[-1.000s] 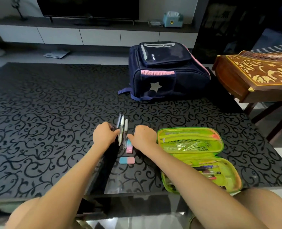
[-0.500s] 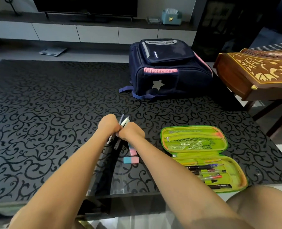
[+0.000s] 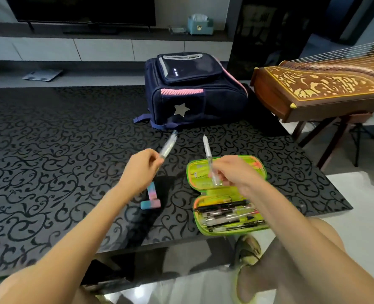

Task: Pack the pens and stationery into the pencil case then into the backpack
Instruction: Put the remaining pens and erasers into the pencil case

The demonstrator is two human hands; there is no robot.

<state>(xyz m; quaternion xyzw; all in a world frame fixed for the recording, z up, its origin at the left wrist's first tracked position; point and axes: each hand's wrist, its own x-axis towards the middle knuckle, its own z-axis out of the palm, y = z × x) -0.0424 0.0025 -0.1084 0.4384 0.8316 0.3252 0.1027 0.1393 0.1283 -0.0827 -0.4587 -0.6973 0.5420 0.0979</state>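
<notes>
Hands up w/ pens: left hand (image 3: 142, 168) fingers closed on clear pen (image 3: 168, 145), right hand (image 3: 234, 172) pinching white pen (image 3: 210, 160) over open green pencil case (image 3: 227, 194). Backpack (image 3: 192, 91) beyond, erasers (image 3: 151, 199) on table (image 3: 50, 161).

- The room is dim; the far wall and screen sit in deep shade.
- Soft daylight falls from the right, brightening the pale floor (image 3: 357, 194).
- The glossy black table (image 3: 50, 172) shows glare along its near edge.
- Both hands are motion-blurred.
- Straight lines bow at the frame's edges.
</notes>
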